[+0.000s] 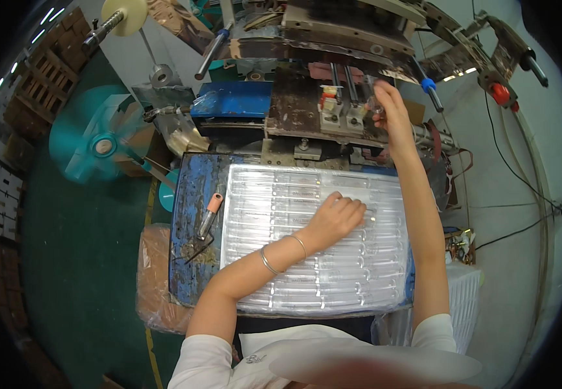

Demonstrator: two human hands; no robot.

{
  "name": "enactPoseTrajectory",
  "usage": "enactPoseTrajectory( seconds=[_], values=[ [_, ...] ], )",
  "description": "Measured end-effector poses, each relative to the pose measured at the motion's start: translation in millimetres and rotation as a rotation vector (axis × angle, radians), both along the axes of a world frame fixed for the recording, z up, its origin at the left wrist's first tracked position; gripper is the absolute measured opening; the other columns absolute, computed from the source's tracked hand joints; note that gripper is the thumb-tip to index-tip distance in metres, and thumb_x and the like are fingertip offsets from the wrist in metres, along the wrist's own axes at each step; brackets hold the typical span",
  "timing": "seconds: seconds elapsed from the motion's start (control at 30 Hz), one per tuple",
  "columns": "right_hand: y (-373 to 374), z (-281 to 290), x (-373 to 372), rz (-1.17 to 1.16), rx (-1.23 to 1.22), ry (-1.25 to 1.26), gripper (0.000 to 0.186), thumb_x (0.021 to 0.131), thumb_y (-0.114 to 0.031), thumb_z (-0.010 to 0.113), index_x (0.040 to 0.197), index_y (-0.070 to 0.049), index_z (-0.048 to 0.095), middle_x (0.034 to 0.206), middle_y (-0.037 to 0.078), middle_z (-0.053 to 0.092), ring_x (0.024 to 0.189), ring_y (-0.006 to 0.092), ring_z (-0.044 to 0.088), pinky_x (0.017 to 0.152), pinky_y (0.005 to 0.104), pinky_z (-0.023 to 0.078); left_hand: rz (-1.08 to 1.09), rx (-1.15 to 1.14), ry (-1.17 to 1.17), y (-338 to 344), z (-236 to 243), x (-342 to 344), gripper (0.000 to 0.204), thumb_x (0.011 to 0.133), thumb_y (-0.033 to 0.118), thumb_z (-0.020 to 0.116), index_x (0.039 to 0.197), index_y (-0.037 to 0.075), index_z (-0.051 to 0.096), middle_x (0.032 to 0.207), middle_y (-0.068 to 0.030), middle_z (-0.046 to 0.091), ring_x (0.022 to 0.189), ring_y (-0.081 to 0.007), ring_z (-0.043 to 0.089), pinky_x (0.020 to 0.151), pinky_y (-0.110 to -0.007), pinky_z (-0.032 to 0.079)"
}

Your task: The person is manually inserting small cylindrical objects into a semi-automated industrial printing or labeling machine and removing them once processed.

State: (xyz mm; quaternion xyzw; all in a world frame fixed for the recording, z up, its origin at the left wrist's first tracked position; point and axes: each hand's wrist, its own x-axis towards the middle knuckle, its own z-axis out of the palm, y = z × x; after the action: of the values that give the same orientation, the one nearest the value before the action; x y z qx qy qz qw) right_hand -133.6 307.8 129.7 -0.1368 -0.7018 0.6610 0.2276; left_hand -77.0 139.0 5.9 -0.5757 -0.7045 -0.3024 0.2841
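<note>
My left hand (338,219) rests over a white tray (226,194) of many clear plastic tubes (290,259), its fingers curled onto the tubes at the middle right; what lies in its grip is hidden. My right hand (389,107) is raised at the machine fixture (336,120), closed on a clear piece (375,104) that is hard to make out, beside the right-hand metal rods. A small red and yellow part (328,97) sits on the fixture's left side.
The tray lies on a worn blue table (190,181) with a pink-handled tool (211,214) and hex key (200,249). A blue metal block (229,98) and overhead machinery (345,29) stand behind. A teal fan (99,146) is at left, cables (514,155) at right.
</note>
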Motion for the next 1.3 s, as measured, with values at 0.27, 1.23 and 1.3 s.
enactPoseTrajectory(
  seconds=[0.27,1.23,1.3],
  values=[
    [-4.9,-9.7,-60.3,-0.079,0.564,0.061,0.039,0.08,-0.037,0.056,0.099,-0.003,0.059,0.09,0.01,0.059,0.084,0.0167,0.053,0.078,0.0267,0.039,-0.026,0.131,-0.132,-1.2,-0.4,-2.9,0.028,0.074,0.023,0.064,0.094,0.004,0.058,0.089,-0.0045,0.059,0.076,-0.015,0.054,0.072,-0.029,0.041],
    [-12.7,-19.3,-66.7,-0.133,0.4,0.165,0.034,0.084,-0.026,0.053,0.104,0.002,0.057,0.101,0.01,0.058,0.092,0.0164,0.05,0.086,0.0254,0.035,-0.022,0.063,-0.29,-1.5,-10.7,-5.5,0.024,0.074,0.022,0.064,0.091,0.005,0.058,0.084,-0.0029,0.058,0.074,-0.0157,0.052,0.07,-0.028,0.039],
    [-13.7,-20.6,-68.3,-0.139,0.352,0.2,0.035,0.083,-0.026,0.053,0.104,0.002,0.057,0.1,0.011,0.058,0.092,0.0168,0.051,0.086,0.0256,0.035,-0.016,0.021,-0.287,-1.6,-12.3,-4.0,0.024,0.075,0.022,0.063,0.09,0.005,0.058,0.084,-0.0028,0.058,0.074,-0.0155,0.052,0.069,-0.028,0.039]
  ],
)
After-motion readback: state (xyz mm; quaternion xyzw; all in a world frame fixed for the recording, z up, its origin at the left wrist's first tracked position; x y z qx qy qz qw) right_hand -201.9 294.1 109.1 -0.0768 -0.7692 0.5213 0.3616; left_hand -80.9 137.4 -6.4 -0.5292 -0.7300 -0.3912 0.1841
